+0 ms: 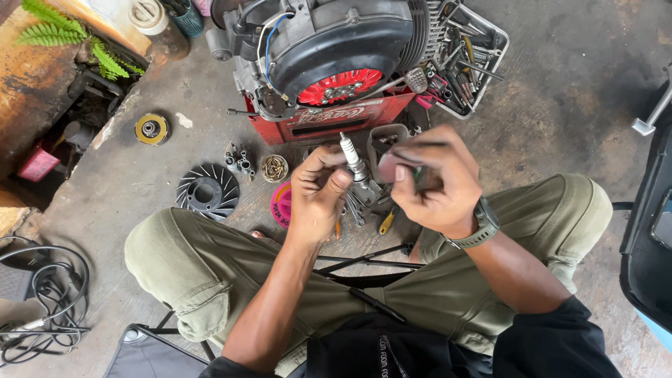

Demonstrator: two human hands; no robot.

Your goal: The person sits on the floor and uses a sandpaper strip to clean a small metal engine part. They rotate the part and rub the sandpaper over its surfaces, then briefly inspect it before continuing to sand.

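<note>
Your left hand (pixel 318 192) pinches the spark plug (pixel 353 164) upright over your lap, in front of the engine (pixel 336 49). Your right hand (pixel 434 178) is closed on a small pink piece (pixel 393 168) just beside the plug; can't tell what it is. Fan wheel (pixel 206 190) lies on the floor (pixel 560 105), left.

L hand (pixel 318 192) pinches a spark plug (pixel 353 162) upright; R hand (pixel 434 178) rubs a small blurred pad against it. Both over concrete floor (pixel 560 126), w/ black engine (pixel 336 42), finned fan wheel (pixel 207 191) and tool tray (pixel 465 59) nearby.
</note>
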